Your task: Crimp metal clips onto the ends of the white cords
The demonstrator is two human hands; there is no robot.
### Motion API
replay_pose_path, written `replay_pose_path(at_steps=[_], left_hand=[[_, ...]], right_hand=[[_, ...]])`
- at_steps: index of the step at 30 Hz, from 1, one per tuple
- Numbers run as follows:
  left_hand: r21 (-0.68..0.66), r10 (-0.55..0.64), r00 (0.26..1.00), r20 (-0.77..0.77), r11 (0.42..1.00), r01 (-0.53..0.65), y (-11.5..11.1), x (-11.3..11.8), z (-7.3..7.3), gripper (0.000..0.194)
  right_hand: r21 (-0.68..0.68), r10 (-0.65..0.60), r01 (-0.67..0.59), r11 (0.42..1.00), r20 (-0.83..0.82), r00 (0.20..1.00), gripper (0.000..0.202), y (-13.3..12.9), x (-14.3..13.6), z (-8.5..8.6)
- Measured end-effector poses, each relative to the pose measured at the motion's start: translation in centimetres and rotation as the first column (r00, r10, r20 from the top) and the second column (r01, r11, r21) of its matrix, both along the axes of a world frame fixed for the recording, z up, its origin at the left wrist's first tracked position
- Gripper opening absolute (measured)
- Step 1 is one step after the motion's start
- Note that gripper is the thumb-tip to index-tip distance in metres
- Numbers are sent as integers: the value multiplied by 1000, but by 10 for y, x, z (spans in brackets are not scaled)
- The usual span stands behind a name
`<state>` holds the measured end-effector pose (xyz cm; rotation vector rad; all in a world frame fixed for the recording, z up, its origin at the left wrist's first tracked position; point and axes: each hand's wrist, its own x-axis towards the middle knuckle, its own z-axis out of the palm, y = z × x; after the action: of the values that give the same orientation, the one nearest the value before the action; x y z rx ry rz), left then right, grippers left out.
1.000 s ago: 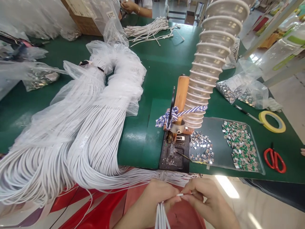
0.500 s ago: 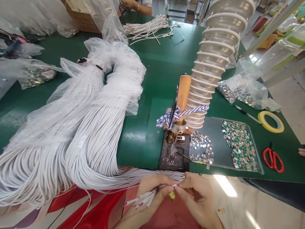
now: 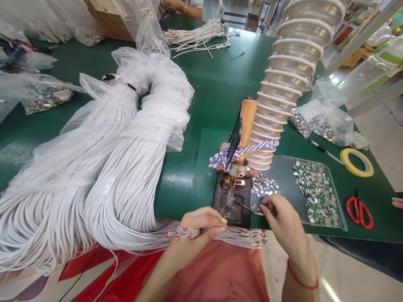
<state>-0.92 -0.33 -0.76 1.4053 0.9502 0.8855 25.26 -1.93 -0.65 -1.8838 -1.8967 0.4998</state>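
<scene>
Several white cables with reddish ends [image 3: 185, 233] are gripped in my left hand [image 3: 201, 228], just below the black base of the soldering fixture [image 3: 233, 214]. A small yellow piece [image 3: 223, 220] shows at its fingertips. My right hand [image 3: 280, 216] reaches over the near left part of the clear tray [image 3: 289, 188], thumb and finger pinched by the small silver connectors [image 3: 264, 185]; what they hold is too small to make out. The wooden handle [image 3: 248, 121] stands upright above the fixture, tied with a striped cloth [image 3: 225, 156].
A large bundle of white cables [image 3: 132, 180] covers the left side. A ribbed clear hose [image 3: 283, 79] rises behind the fixture. Green boards [image 3: 315, 188], red scissors [image 3: 359, 211], yellow tape [image 3: 357, 162] and a pen [image 3: 327, 152] lie right. Another person's hand [image 3: 171, 5] shows at the top.
My right hand has left my left hand and moved up and right to the silver connectors. My left hand has moved slightly up, still holding the cables.
</scene>
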Motion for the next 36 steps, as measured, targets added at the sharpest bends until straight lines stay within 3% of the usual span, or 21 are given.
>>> replay_pose_path(at_steps=[4, 8, 11, 14, 17, 23, 36], left_hand=[[-45, -54, 998, 8, 997, 55, 3, 0, -1, 20], [-57, -67, 997, 32, 996, 68, 2, 2, -2, 17], [-64, -69, 997, 47, 995, 72, 1, 4, -3, 14], [-67, -69, 997, 46, 995, 72, 1, 5, -2, 13], [-44, -69, 997, 33, 997, 70, 1, 5, -1, 14], [-1, -22, 1000, 8, 1000, 22, -1, 9, -1, 17], [77, 140, 987, -80, 988, -134, -5, 15, 1, 19]], right_hand=[[14, -39, 40, 999, -55, 998, 13, 0, -2, 5], [-42, -118, 110, 993, -305, 945, 13, -8, -10, 15], [-88, -59, 13, 996, -533, 844, 11, -16, -28, 23], [-129, 24, -145, 981, -660, 751, 10, -22, -49, 26], [-173, 11, -180, 968, -693, 721, 12, -23, -62, 19], [-171, -72, -82, 982, -736, 673, 8, -24, -69, 2], [-43, -67, 51, 998, -694, 717, 10, -29, -85, -3]])
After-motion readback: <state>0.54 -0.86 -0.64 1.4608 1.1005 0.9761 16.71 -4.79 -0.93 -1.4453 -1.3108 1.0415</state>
